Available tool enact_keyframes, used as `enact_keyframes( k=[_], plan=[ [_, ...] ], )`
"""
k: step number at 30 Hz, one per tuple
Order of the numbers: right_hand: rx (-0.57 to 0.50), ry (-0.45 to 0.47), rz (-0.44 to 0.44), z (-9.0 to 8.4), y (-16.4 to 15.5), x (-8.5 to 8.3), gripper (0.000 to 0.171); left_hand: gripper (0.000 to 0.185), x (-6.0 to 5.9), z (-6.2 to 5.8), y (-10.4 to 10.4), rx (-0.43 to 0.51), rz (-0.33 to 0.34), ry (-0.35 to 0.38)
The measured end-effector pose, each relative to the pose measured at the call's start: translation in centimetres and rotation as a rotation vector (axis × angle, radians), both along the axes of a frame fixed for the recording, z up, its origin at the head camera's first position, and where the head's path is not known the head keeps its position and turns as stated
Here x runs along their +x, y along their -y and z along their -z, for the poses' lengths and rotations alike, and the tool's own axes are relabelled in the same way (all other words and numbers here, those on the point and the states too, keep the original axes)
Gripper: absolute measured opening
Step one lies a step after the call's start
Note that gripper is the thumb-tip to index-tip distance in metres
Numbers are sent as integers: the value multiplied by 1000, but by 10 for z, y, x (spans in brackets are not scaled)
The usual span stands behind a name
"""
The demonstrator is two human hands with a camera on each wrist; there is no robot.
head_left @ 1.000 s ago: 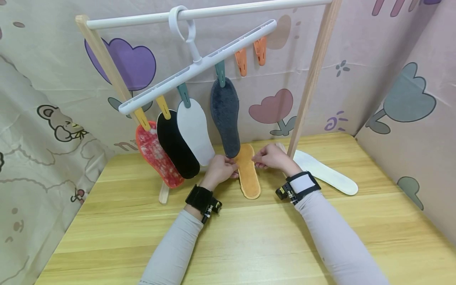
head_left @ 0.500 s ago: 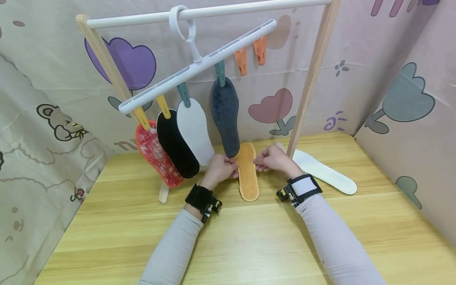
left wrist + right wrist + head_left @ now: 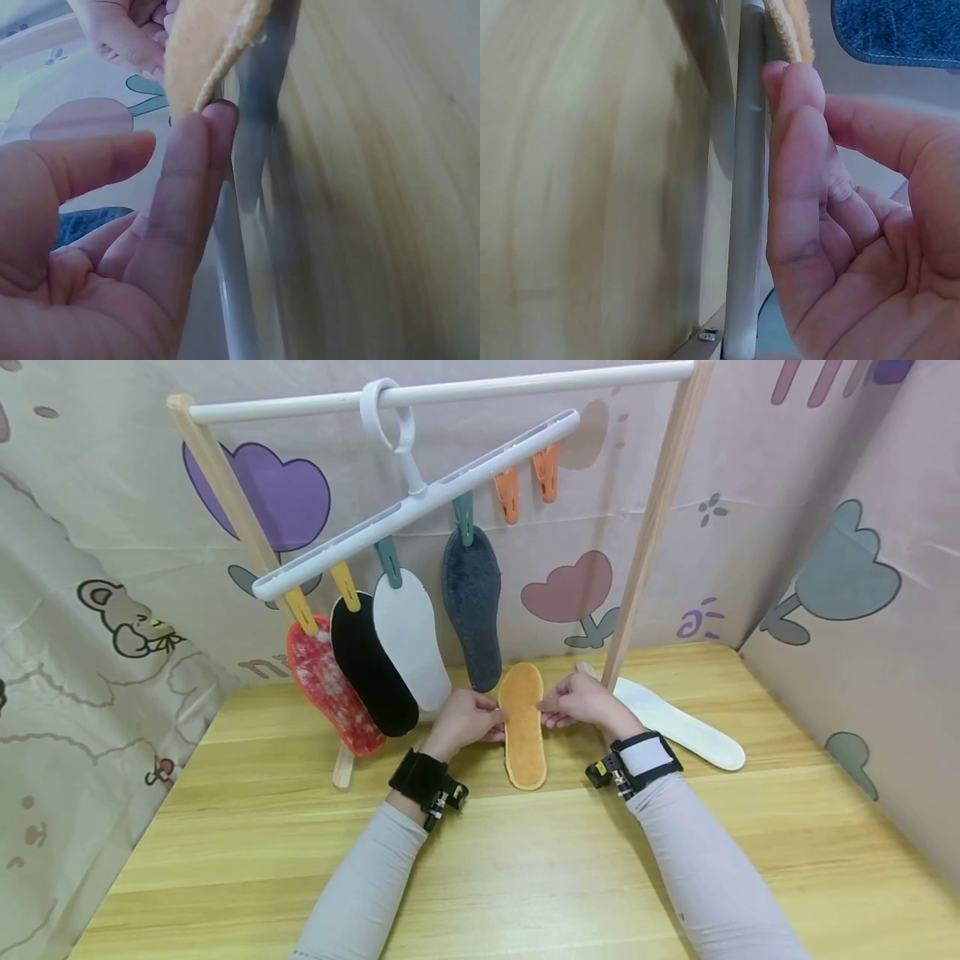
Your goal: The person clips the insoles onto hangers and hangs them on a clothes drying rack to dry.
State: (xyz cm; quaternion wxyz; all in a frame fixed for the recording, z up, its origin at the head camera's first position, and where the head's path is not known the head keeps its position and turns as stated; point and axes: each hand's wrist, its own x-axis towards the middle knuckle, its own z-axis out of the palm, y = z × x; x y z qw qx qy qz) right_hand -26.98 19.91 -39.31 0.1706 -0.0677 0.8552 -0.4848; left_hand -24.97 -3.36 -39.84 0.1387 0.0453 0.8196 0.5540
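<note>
An orange fuzzy insole (image 3: 523,727) stands nearly upright between my two hands, below the hanger and just right of a dangling dark grey insole (image 3: 472,610). At its left edge my left hand (image 3: 467,718) touches it with extended fingertips (image 3: 220,116); the thumb stands apart from it in the left wrist view. On the opposite edge, my right hand (image 3: 581,697) pinches it between thumb and fingers. The white hanger (image 3: 416,502) carries clips. A red patterned insole (image 3: 333,685), a black insole (image 3: 371,668) and a white insole (image 3: 411,635) hang from its lower left side.
Two orange clips (image 3: 507,496) hold nothing at the hanger's raised right end. A wooden-legged rack (image 3: 656,527) with a white bar (image 3: 525,387) supports the hanger. Another white insole (image 3: 690,727) lies on the wooden table (image 3: 517,877) by the right leg.
The orange insole has straightened and shifted slightly, and its top no longer sits behind the dark grey insole. The left hand stays at its edge; the right hand has moved slightly right.
</note>
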Motion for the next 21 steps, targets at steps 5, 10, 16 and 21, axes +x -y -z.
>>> enact_keyframes(
  k=[5,10,16,21],
  plan=[
    [12,-6,-12,1,-2,2,24,20,2,1,-4,-35,56,-30],
    [-6,-2,-11,-2,-4,6,24,16,4,1,-6,-87,83,-59],
    [-9,-1,-7,-5,-4,7,23,16,5,-2,-6,-96,70,-68],
    [23,-14,-18,-7,-6,6,23,15,6,-5,-7,-70,67,-58]
  ],
)
